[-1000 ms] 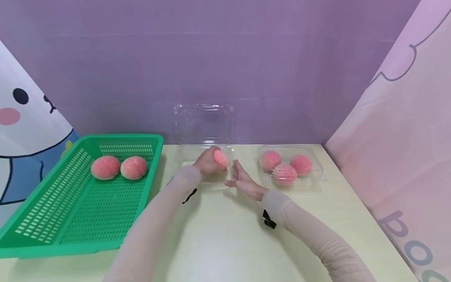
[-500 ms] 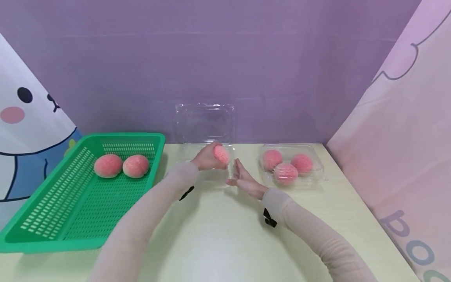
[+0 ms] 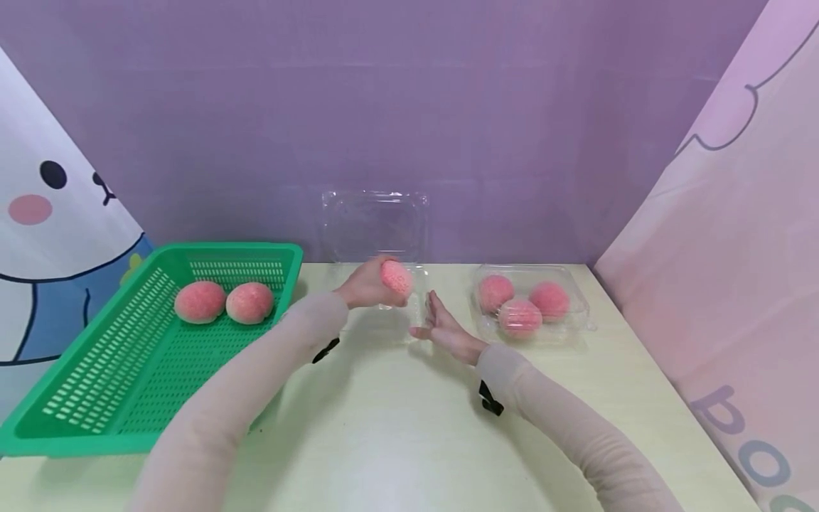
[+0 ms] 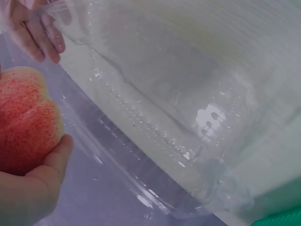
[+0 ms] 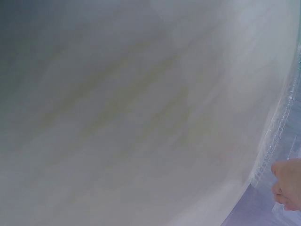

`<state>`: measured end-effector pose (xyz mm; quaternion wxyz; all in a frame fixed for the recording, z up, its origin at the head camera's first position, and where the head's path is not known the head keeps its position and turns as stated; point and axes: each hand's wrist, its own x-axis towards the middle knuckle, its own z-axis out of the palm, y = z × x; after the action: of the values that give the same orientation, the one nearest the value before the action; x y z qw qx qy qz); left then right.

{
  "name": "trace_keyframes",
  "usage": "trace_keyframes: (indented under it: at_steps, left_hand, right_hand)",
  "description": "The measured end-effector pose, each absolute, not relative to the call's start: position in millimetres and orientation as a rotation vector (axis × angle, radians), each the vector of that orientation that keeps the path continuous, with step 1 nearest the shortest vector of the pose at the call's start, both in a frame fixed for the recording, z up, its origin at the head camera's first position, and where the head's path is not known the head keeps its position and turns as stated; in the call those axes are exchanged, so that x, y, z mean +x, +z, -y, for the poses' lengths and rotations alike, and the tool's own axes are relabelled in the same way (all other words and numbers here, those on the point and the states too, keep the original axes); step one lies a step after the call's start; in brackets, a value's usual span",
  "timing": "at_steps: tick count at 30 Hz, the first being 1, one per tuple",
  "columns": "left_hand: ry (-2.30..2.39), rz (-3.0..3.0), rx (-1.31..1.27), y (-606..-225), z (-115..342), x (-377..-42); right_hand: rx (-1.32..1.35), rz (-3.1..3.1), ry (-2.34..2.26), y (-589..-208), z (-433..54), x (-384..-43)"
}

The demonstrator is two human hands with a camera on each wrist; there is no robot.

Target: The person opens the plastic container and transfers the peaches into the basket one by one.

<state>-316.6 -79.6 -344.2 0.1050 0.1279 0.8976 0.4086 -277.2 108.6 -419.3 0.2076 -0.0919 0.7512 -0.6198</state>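
My left hand point(image 3: 367, 286) grips a pink peach point(image 3: 397, 278) over an open clear plastic clamshell box point(image 3: 414, 311), whose lid point(image 3: 375, 227) stands up against the backdrop. In the left wrist view, the thumb curls against the blushed skin of that peach point(image 4: 23, 117), and the box's hinge and base point(image 4: 141, 94) lie beyond it. My right hand point(image 3: 448, 336) is beside the box's right side, fingers straight, thumb spread, holding nothing. The right wrist view mostly shows blurred tabletop point(image 5: 131, 117).
On the left, a green mesh basket point(image 3: 185, 380) has two peaches point(image 3: 224, 303) at its far end. To the right of the open box, a closed clear box point(image 3: 569, 323) contains three peaches point(image 3: 520, 318). A purple backdrop point(image 3: 409, 128) borders the table's back edge.
My left hand has risen slightly with the peach, and its forearm has swung left. The right hand stays in nearly the same place.
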Motion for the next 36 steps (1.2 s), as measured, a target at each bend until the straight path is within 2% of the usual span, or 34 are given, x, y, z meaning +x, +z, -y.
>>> trace_keyframes:
  at_steps: [20,30,36]
  left_hand:
    - [1.217,-2.606,0.282,-307,106,-282]
    - [1.213,-2.651,0.258,-298,133,-270]
    - [1.224,-2.684,0.289,-291,155,-261]
  right_hand:
    - [-0.287,-2.079,-1.729,-420,-110,-278]
    - [-0.309,-2.062,-1.725,-395,-108,-263]
    - [-0.293,-2.083,-1.739,-416,-109,-274]
